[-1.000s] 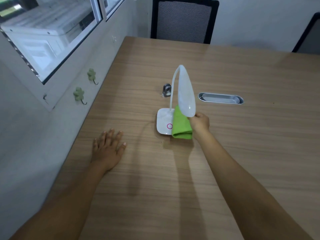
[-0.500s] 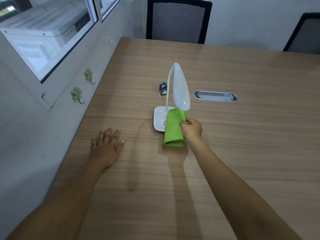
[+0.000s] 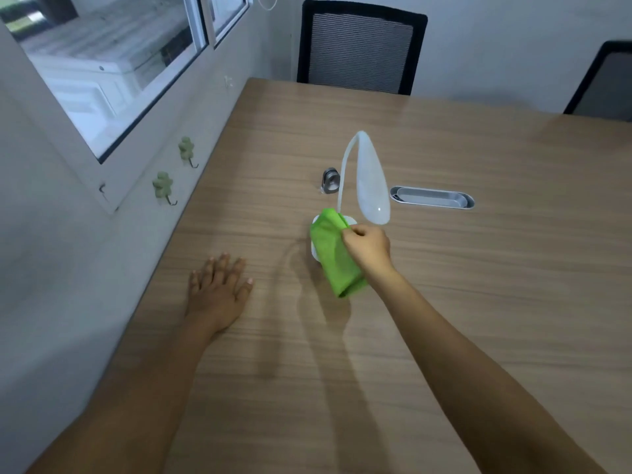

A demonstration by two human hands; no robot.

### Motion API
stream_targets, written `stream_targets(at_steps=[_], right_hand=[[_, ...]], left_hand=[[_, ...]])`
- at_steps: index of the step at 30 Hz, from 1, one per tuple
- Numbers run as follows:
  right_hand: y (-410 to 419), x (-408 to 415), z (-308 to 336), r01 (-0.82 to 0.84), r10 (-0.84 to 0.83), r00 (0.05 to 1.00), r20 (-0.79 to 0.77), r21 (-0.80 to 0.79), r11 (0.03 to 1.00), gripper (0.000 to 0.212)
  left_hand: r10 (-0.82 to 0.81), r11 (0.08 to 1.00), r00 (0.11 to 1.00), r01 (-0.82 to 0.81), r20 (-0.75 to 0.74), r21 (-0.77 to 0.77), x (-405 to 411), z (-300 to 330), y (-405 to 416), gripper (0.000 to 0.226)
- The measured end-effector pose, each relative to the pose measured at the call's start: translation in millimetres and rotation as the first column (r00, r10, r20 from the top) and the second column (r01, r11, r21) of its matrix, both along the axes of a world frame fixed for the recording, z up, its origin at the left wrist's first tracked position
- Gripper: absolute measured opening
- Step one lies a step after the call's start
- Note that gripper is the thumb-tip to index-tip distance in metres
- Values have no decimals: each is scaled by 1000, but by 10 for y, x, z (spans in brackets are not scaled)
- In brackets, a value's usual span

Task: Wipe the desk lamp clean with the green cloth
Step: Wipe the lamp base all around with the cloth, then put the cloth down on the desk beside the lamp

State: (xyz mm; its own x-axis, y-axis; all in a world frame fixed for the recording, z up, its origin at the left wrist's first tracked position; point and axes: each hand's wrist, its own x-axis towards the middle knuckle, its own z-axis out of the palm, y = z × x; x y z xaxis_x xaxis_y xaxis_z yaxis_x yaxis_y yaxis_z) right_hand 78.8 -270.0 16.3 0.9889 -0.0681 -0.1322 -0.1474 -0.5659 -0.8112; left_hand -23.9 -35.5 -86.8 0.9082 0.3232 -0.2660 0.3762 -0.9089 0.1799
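Note:
A white desk lamp point(image 3: 371, 181) stands mid-table, its long head curving down toward me on a thin bent neck. My right hand point(image 3: 367, 246) pinches the top edge of the folded green cloth point(image 3: 337, 254), which hangs down and covers most of the lamp's square base; only slivers of the base show at the cloth's upper and left edges. The lamp head ends just above my right knuckles. My left hand point(image 3: 219, 289) lies flat on the wooden table point(image 3: 496, 285), fingers spread, to the left of the lamp and apart from it.
A small metal clip-like object point(image 3: 330, 180) sits behind the lamp. A silver oval cable slot point(image 3: 431, 197) is set in the table to the right. Two black chairs point(image 3: 360, 47) stand at the far edge. A wall with green clover hooks point(image 3: 163, 186) runs along the left.
My right hand has carried the cloth leftward over the lamp base, from its right part to covering nearly all of it. The left hand has stayed flat on the table.

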Motion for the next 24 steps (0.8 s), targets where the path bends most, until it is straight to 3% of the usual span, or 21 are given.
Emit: stream_targets(at_steps=[4, 6, 9, 13, 20, 24], right_hand=[[417, 123, 76, -214, 217, 976, 25, -94, 972, 18], [637, 210, 106, -276, 298, 952, 74, -219, 936, 25], [970, 386, 23, -280, 381, 905, 188, -410, 868, 34], [1282, 503, -214, -277, 517, 820, 246, -619, 735, 28], [1268, 489, -577, -444, 638, 753, 162, -589, 675, 37], [1142, 419, -775, -499, 699, 685, 205, -567, 655, 31]], left_hand=[[4, 1000, 1000, -4, 7, 0, -4, 17, -19, 61], [8, 1000, 1000, -8, 19, 3, -7, 17, -13, 60], [1, 1000, 1000, -1, 20, 4, 13, -4, 1, 61], [11, 1000, 1000, -11, 21, -12, 19, -27, 28, 61], [3, 1000, 999, -3, 39, -1, 18, -20, 17, 60], [2, 1000, 999, -2, 49, -8, 20, -21, 8, 60]])
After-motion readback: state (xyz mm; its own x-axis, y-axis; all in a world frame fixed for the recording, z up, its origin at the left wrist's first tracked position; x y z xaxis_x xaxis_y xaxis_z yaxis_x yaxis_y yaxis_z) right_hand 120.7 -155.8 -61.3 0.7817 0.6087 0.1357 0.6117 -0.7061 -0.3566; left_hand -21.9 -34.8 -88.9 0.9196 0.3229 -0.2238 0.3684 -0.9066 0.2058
